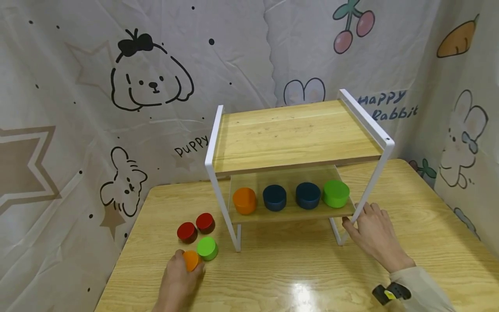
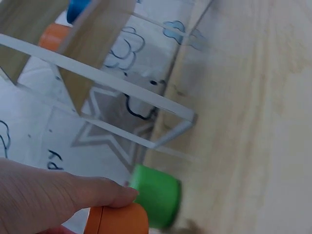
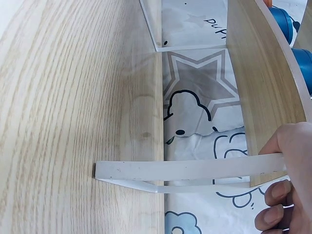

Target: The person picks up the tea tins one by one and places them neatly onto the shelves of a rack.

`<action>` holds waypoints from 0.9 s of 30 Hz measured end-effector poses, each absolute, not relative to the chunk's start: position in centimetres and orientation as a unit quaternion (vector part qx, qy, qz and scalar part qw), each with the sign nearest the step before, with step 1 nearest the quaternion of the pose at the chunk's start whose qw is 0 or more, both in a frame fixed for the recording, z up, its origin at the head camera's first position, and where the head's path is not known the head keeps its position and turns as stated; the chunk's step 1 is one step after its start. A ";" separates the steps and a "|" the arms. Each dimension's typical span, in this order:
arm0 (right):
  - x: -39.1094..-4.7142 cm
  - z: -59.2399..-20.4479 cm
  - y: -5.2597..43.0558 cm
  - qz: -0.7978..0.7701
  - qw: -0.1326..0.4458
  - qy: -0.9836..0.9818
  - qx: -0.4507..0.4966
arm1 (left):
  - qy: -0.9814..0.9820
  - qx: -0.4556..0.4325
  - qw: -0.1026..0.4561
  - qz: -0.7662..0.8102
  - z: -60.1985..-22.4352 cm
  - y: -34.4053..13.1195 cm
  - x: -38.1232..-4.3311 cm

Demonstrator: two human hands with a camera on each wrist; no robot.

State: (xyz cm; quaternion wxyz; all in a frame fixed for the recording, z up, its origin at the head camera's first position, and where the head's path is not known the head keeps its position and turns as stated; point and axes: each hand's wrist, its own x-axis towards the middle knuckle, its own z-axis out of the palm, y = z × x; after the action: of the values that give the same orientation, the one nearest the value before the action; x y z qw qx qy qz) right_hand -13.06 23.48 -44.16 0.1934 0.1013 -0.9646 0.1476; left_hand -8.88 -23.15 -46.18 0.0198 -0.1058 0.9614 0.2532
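Observation:
My left hand (image 1: 178,277) grips an orange cylinder (image 1: 191,260) at the table's left front, thumb on its near side. In the left wrist view the thumb presses along the orange cylinder (image 2: 119,219). Just beyond it, a light green cylinder (image 1: 207,248) stands on the table, with two red cylinders (image 1: 187,232) behind. My right hand (image 1: 376,232) holds the right front leg of a two-tier wooden shelf (image 1: 296,134); the right wrist view shows the thumb and curled fingers around the white leg (image 3: 195,169). On the lower tier stand an orange cylinder (image 1: 244,201), two dark blue cylinders (image 1: 274,198) and a green cylinder (image 1: 336,193).
The shelf's white metal frame (image 1: 224,208) stands on the wooden table (image 1: 273,281), towards its back. A printed cloth (image 1: 241,56) hangs behind and along both sides. A dark band with a yellow mark (image 1: 391,294) sits on the right sleeve.

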 end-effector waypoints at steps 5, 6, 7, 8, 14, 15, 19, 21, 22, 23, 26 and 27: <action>-13.0 -44.2 23.5 0.151 0.195 -0.964 0.102 | 0.966 -0.069 -0.014 0.247 -44.5 -22.7 -9.1; -13.0 -44.2 23.5 0.151 0.195 -0.964 0.102 | 0.967 -0.061 -0.023 0.248 -44.2 -22.6 -9.1; -13.0 -44.2 23.5 0.151 0.193 -0.964 0.102 | 0.966 -0.054 -0.032 0.249 -44.0 -22.5 -9.1; -13.1 -44.2 23.5 0.151 0.192 -0.964 0.103 | 0.966 -0.049 -0.040 0.251 -43.8 -22.4 -9.0; -13.1 -44.2 23.5 0.149 0.193 -0.964 0.103 | 0.963 -0.025 -0.081 0.258 -42.8 -21.8 -9.1; -13.1 -44.2 23.5 0.149 0.194 -0.964 0.103 | 0.962 -0.019 -0.087 0.259 -42.5 -21.7 -9.1; -13.1 -44.1 23.5 0.146 0.203 -0.963 0.101 | 0.961 0.009 -0.100 0.259 -41.1 -20.8 -9.1; -13.1 -44.1 23.4 0.143 0.204 -0.963 0.100 | 0.961 0.021 -0.097 0.260 -40.0 -20.2 -9.1; -13.1 -44.0 23.4 0.141 0.204 -0.964 0.100 | 0.961 0.027 -0.096 0.259 -39.4 -19.8 -9.1; -13.1 -44.0 23.4 0.140 0.202 -0.964 0.099 | 0.961 0.038 -0.095 0.257 -38.8 -19.4 -9.0; -13.0 -43.9 23.5 0.136 0.195 -0.966 0.099 | 0.960 0.073 -0.101 0.250 -37.0 -18.0 -9.1; -13.0 -43.9 23.5 0.135 0.194 -0.967 0.098 | 0.959 0.088 -0.106 0.246 -36.5 -17.5 -9.2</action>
State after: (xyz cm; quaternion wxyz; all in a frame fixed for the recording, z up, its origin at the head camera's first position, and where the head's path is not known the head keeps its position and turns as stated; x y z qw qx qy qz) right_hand -13.01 23.47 -43.86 0.1942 0.0982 -0.9666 0.1354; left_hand -9.22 -17.54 -36.51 -0.1055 0.0883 0.9594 0.2461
